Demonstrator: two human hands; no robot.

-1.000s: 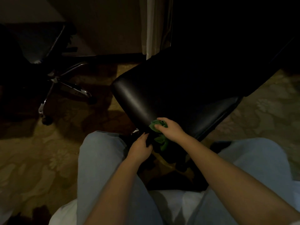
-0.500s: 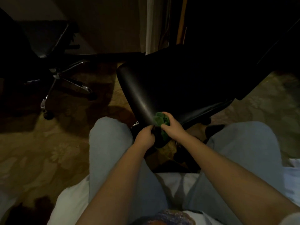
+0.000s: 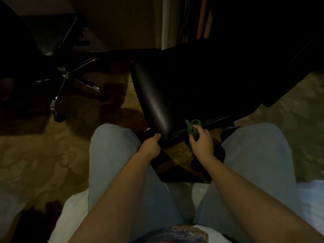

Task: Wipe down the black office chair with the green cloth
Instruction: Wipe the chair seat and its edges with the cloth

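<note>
Location type: a dimly lit, carpeted indoor room, furnished like a bedroom or hotel room with a work corner. I cannot tell which of the two.

Indicators:
1. A patterned floral carpet (image 3: 35, 163) covers all the floor in view.
2. I sit on soft white bedding (image 3: 73, 213) at the near edge.
3. A black office chair (image 3: 157, 102) with a padded seat stands directly in front of me.
4. A second swivel chair (image 3: 52, 37) stands far left on a chrome star base (image 3: 78, 83) with castors.
5. A pale curtain (image 3: 166, 23) hangs at the far side, beside a plain wall (image 3: 122, 23)
</note>
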